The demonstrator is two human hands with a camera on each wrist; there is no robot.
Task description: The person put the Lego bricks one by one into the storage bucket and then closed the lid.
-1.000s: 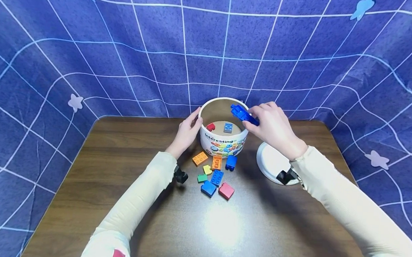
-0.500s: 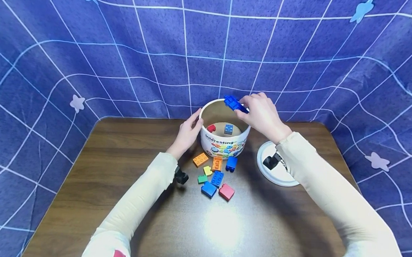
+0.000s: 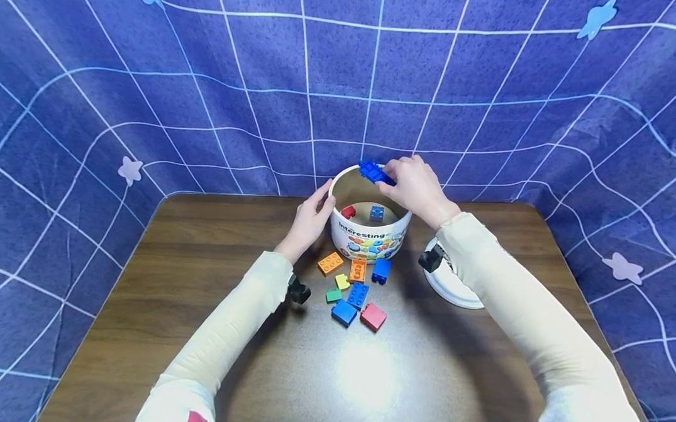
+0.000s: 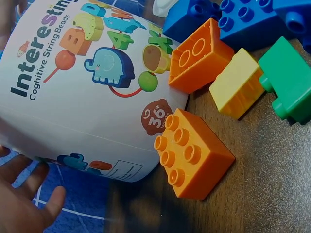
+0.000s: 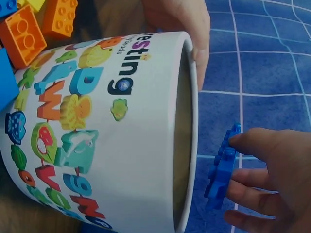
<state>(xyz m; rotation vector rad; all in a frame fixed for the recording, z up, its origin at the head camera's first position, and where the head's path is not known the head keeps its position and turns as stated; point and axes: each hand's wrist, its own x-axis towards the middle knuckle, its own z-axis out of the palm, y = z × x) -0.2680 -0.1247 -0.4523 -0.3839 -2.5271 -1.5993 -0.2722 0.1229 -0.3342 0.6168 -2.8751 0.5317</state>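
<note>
1. Right grip (image 3: pixel 418 186): narrow, pinching a blue piece (image 3: pixel 375 173) just above the mouth of the tub (image 3: pixel 365 242).
2. Left grip (image 3: pixel 306 222): wide, touching the tub's side at 9 o'clock.
3. Inside: a red brick (image 3: pixel 348 211) at 9, a blue block (image 3: pixel 377 213) near the middle.
4. On the bench (image 3: pixel 200 243): loose bricks (image 3: pixel 358 295) at 6, white lid (image 3: pixel 450 286) at 4.

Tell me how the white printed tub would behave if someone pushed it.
The tub is probably light for its size, as only a red brick and a blue brick show inside. Its broad, squat shape suggests it would slide before tipping. Its evenly round opening suggests it is fairly stiff.
</note>
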